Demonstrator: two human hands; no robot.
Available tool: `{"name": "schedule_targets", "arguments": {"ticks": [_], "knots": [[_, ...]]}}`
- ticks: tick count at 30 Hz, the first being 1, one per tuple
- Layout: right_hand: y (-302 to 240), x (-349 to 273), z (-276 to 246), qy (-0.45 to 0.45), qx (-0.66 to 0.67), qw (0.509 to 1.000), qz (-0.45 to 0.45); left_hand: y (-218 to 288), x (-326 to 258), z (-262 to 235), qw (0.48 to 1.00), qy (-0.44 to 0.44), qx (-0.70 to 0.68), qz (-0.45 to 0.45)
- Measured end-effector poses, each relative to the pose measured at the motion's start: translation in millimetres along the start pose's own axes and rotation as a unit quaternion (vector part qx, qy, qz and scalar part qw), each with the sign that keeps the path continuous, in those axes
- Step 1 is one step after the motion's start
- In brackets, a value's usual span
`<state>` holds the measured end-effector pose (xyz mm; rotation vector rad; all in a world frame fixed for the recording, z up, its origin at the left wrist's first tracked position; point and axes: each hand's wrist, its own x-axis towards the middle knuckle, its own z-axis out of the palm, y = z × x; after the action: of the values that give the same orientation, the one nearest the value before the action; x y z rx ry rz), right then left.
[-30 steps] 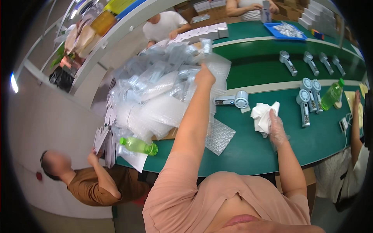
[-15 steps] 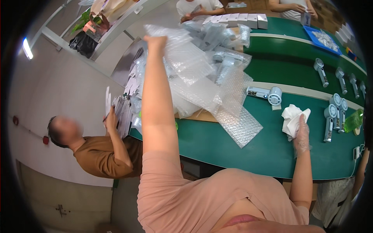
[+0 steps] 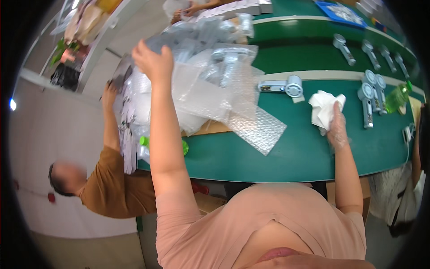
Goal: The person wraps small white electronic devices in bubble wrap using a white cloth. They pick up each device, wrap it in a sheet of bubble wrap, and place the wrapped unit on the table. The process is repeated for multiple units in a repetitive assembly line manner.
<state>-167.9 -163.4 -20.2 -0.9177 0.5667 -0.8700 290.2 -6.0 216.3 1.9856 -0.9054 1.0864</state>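
My left hand (image 3: 154, 62) is stretched out over the heap of clear bubble-wrap bags (image 3: 201, 101) on the left of the green table. Its thumb stands apart from the fingers, and nothing shows in its grasp. One bubble-wrap bag (image 3: 262, 130) pokes out of the heap toward the table's middle. In a thin clear plastic glove, my right hand (image 3: 337, 127) holds a crumpled white cloth (image 3: 323, 109) just above the table. Left of the cloth lies a pale blue handheld fan (image 3: 280, 86), its round head to the right.
Several more handheld fans (image 3: 367, 101) lie at the right, beside a green bottle (image 3: 397, 97). A raised shelf edge (image 3: 313, 75) crosses behind. At the left, a person in a brown shirt (image 3: 109, 184) reaches along a stack of flat pieces. A blue tray (image 3: 340, 14) sits far back.
My left hand has let go of the bubble-wrap bags it held up, and they lie on the heap. My right hand still holds the cloth. The whole view has shifted.
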Motion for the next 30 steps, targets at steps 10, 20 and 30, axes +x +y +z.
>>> {"name": "schedule_targets", "arguments": {"ticks": [10,20,30], "knots": [[-32,-15,9,-0.064,0.334,0.94,0.037,103,-140,45,0.87,-0.478,0.082,0.092],[-30,-9,-4,-0.107,0.288,0.951,0.01,134,-119,-39,0.95,-0.225,-0.124,0.177],[-34,-19,14,-0.063,0.387,0.917,0.069,125,-249,-92,0.804,-0.502,-0.28,0.152]]}}
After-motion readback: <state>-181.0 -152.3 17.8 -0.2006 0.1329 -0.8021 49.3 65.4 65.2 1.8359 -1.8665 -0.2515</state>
